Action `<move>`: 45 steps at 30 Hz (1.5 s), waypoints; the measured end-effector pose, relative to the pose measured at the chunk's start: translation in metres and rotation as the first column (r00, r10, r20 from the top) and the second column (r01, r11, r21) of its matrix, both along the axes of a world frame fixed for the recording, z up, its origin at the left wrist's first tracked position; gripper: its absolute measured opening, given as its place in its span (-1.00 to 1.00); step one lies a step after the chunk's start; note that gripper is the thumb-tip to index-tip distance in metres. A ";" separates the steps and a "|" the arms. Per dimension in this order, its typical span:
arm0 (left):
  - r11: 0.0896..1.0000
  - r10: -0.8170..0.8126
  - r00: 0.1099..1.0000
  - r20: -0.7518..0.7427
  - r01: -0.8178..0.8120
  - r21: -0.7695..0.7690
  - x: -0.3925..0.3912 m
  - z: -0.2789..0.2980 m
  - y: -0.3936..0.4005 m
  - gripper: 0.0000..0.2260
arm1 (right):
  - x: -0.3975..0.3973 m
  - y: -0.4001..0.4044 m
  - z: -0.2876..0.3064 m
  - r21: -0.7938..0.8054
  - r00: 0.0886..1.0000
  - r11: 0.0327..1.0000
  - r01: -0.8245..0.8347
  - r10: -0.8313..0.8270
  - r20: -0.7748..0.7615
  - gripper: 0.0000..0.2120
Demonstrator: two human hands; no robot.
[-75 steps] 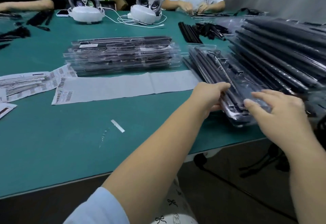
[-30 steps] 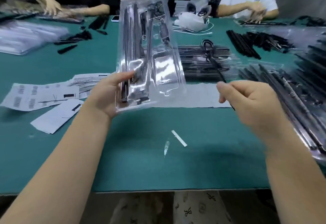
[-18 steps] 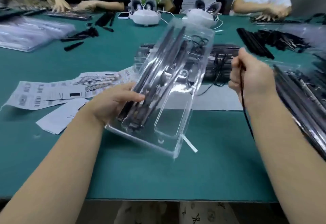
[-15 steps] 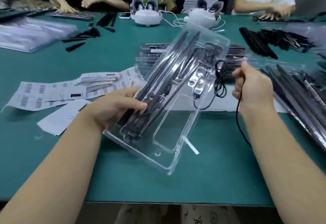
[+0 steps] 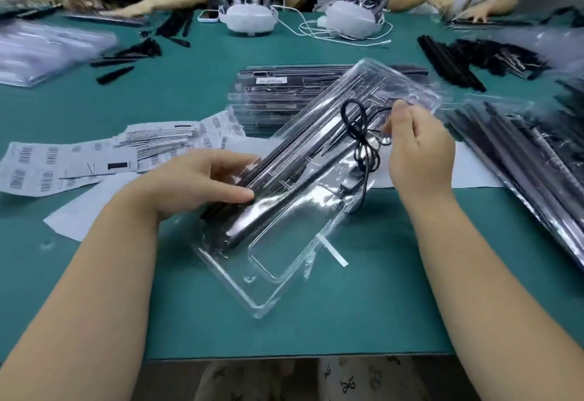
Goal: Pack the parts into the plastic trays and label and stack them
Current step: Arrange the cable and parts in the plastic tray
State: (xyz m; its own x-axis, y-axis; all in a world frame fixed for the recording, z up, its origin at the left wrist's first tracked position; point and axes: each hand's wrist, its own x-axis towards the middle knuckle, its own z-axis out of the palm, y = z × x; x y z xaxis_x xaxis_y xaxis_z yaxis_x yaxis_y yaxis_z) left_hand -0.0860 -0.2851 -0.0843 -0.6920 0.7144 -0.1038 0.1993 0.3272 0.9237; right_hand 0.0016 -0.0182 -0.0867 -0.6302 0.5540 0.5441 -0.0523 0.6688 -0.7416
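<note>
1. Two bare hands work over one clear plastic blister tray [image 5: 284,261], which lies slanted on the teal surface [image 5: 363,321], its near corner toward the person and its far end raised toward the right
2. Long dark rod-shaped parts [image 5: 284,160] sit in the tray's left channels; the wide rectangular pocket at its near right holds nothing
3. At the tray's left edge the left hand [image 5: 196,185] grips it, fingers [image 5: 234,193] curled round the edge and lying across the dark parts
4. Over the tray's far right portion the right hand [image 5: 417,147] pinches a thin black looped cable [image 5: 360,135], fingers curled narrowly about it; the cable's loops hang onto the tray
5. A small white paper strip [image 5: 335,253] lies on the surface just beside the tray's right edge
6. Behind the tray stands a stack of filled clear trays [image 5: 268,90], the top one bearing a white label
7. Left of the tray lie white barcode label sheets [image 5: 63,160], spread and overlapping
8. Right of the tray lies a tilted pile of packed trays [image 5: 521,160] with dark rods
9. Far beyond the tray sit two white headsets [image 5: 249,18], loose black parts [image 5: 452,59], and other people's arms; that area is blurred
</note>
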 end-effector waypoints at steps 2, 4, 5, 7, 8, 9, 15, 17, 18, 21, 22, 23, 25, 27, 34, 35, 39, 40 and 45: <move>0.999 -0.032 0.999 -0.032 0.031 -0.029 0.001 0.002 -0.003 -0.54 | 0.002 -0.005 -0.001 -0.014 1.000 1.000 0.011 -0.011 -0.006 -0.57; 0.994 -0.057 0.998 -0.028 0.055 -0.094 0.001 0.003 -0.007 -0.54 | 0.004 -0.009 0.001 0.046 0.998 0.997 0.055 -0.053 -0.046 -0.58; 0.987 -0.063 0.998 -0.028 0.058 -0.150 0.001 0.003 -0.008 -0.53 | 0.005 -0.010 0.004 0.088 0.996 0.995 0.050 -0.043 -0.076 -0.59; 0.972 -0.068 0.998 -0.013 0.063 -0.228 0.002 0.003 -0.007 -0.53 | 0.007 -0.011 0.007 0.128 0.991 0.989 -0.077 0.090 -0.100 -0.61; 0.968 -0.070 0.997 -0.011 0.065 -0.243 0.004 0.003 -0.005 -0.53 | 0.008 -0.012 0.008 0.119 0.982 0.979 -0.164 0.174 -0.078 -0.63; 0.968 -0.052 0.998 -0.038 0.041 -0.249 0.007 0.004 -0.002 -0.54 | 0.008 -0.013 0.009 0.115 0.969 0.965 -0.235 0.241 -0.046 -0.65; 0.932 0.155 0.766 -0.624 -0.323 -0.165 0.025 0.017 0.027 -0.64 | 0.005 -0.016 0.035 0.136 0.927 0.920 -0.367 0.374 -0.030 -0.69; 0.983 0.160 0.922 -0.354 -0.181 -0.026 0.029 0.028 0.049 -0.54 | 0.002 -0.021 0.050 0.211 0.914 0.902 -0.378 0.399 -0.070 -0.70; 0.994 0.099 0.977 -0.189 -0.089 0.061 0.030 0.033 0.061 -0.53 | -0.001 -0.026 0.057 0.259 0.910 0.892 -0.372 0.405 -0.089 -0.69; 0.936 -0.150 0.980 0.129 0.099 0.339 0.029 0.038 0.082 -0.63 | -0.012 -0.036 0.070 0.360 0.912 0.872 -0.331 0.394 -0.116 -0.71; 0.902 -0.201 0.959 0.200 0.102 0.419 0.027 0.036 0.083 -0.67 | -0.014 -0.039 0.070 0.365 0.909 0.867 -0.338 0.401 -0.112 -0.72; 0.872 -0.225 0.945 0.237 0.087 0.481 0.025 0.032 0.082 -0.74 | -0.015 -0.041 0.068 0.356 0.904 0.863 -0.358 0.416 -0.100 -0.73; 0.831 -0.218 0.944 0.248 0.046 0.555 0.022 0.023 0.079 -0.89 | -0.015 -0.041 0.059 0.315 0.895 0.853 -0.417 0.446 -0.022 -0.72; 0.779 -0.202 0.907 0.369 -0.079 0.621 0.020 0.017 0.078 -0.90 | -0.014 -0.032 0.050 0.192 0.854 0.834 -0.516 0.486 0.187 -0.69; 0.770 -0.096 0.634 0.767 -0.442 0.461 0.016 0.009 0.082 -0.74 | -0.006 0.005 0.031 -0.299 0.760 0.820 -0.488 0.568 0.316 -0.84; 0.765 -0.074 0.635 0.769 -0.459 0.453 0.017 0.008 0.083 -0.75 | -0.005 -0.001 0.027 -0.238 0.801 0.840 -0.487 0.538 0.261 -0.80; 0.693 0.071 0.657 0.751 -0.574 0.436 0.019 0.007 0.090 -0.80 | 0.005 -0.031 0.016 0.165 0.778 0.779 -0.605 0.536 0.327 -0.87; 0.668 0.094 0.668 0.738 -0.592 0.450 0.020 0.006 0.091 -0.79 | 0.007 -0.037 0.015 0.167 0.757 0.754 -0.635 0.564 0.331 -0.88; 0.641 0.039 0.671 0.740 -0.585 0.497 0.020 0.001 0.093 -0.89 | 0.009 -0.051 0.008 0.206 0.736 0.742 -0.638 0.507 0.449 -0.79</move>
